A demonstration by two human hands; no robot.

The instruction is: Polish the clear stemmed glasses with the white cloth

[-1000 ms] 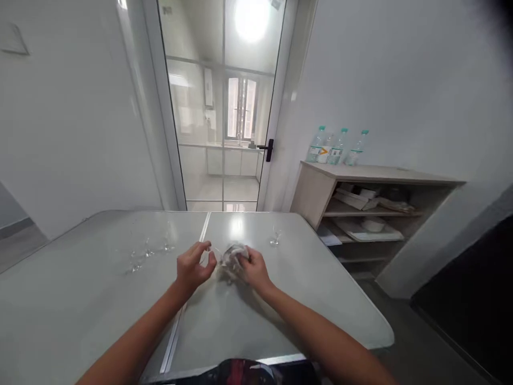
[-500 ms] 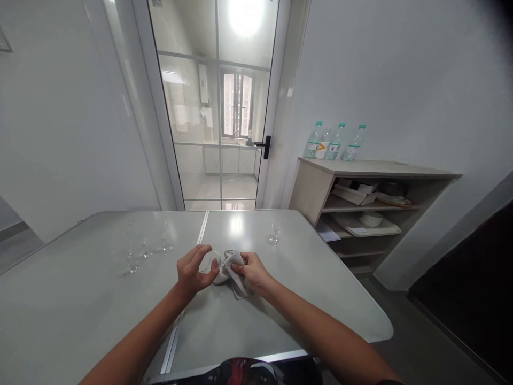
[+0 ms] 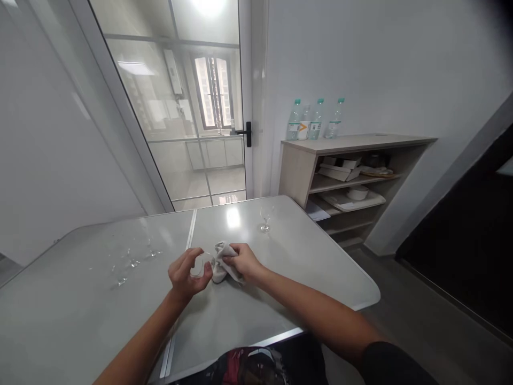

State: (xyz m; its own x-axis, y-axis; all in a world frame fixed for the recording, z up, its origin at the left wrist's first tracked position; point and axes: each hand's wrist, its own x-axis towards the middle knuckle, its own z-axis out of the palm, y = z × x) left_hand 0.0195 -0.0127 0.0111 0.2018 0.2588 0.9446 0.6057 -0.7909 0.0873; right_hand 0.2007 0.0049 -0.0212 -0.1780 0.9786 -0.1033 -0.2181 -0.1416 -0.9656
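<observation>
My left hand (image 3: 188, 271) is closed around the bowl of a clear wine glass (image 3: 203, 263), which lies tilted on its side above the table. A light grey cloth (image 3: 220, 262) is bunched about the glass's stem and foot, hiding them. My right hand (image 3: 242, 262) pinches that cloth from the right side. Further back on the right stands another clear wine glass (image 3: 265, 220), upright. On the left half of the table, several more clear glasses (image 3: 133, 260) stand in a loose group, their outlines faint.
The pale table (image 3: 280, 283) has a metal seam (image 3: 191, 227) running through it. Beyond its far right corner stands a wooden shelf unit (image 3: 298, 166) with several plastic bottles (image 3: 316, 123) on top. A glazed door (image 3: 248, 160) with a black handle is behind the table.
My view has turned and tilted slightly, so the room sits differently in frame. Both hands still hold the glass and cloth, with the cloth shifted a little around the glass's base.
</observation>
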